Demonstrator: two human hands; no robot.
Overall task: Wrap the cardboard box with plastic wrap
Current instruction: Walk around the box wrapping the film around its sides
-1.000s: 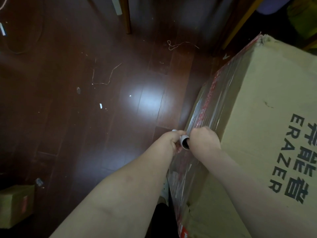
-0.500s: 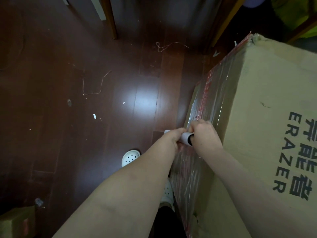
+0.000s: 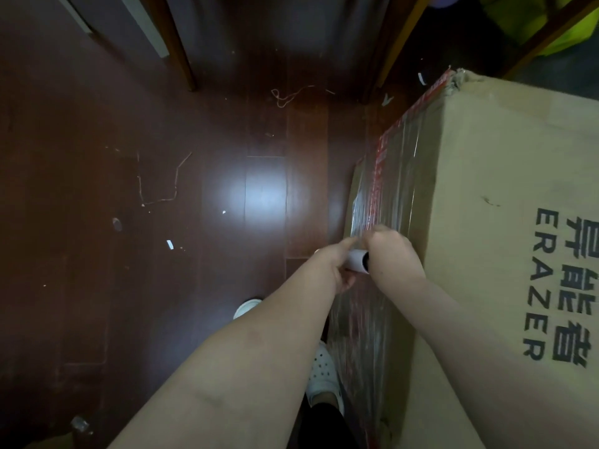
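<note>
A large cardboard box (image 3: 505, 176) with black "ERAZER" print stands on the floor at the right. Clear plastic wrap (image 3: 389, 196) lies shiny over its left side, over red tape along the edge. A white plastic wrap roll (image 3: 356, 265) sits against that side, near the upper edge. My left hand (image 3: 337, 264) grips the roll's left end. My right hand (image 3: 390, 254) is closed over the roll's right end, pressed against the box. Most of the roll is hidden by my hands.
Dark red wooden floor (image 3: 162, 286) stretches to the left, with bits of string (image 3: 162, 179) and paper scraps. My white perforated shoes (image 3: 322, 371) stand beside the box. Wooden furniture legs (image 3: 181, 50) rise at the far end; a yellow-green object (image 3: 551, 24) sits at top right.
Both hands with the roll have slid forward along the box's left side. The view has shifted forward, and my shoes have come into sight below my arms.
</note>
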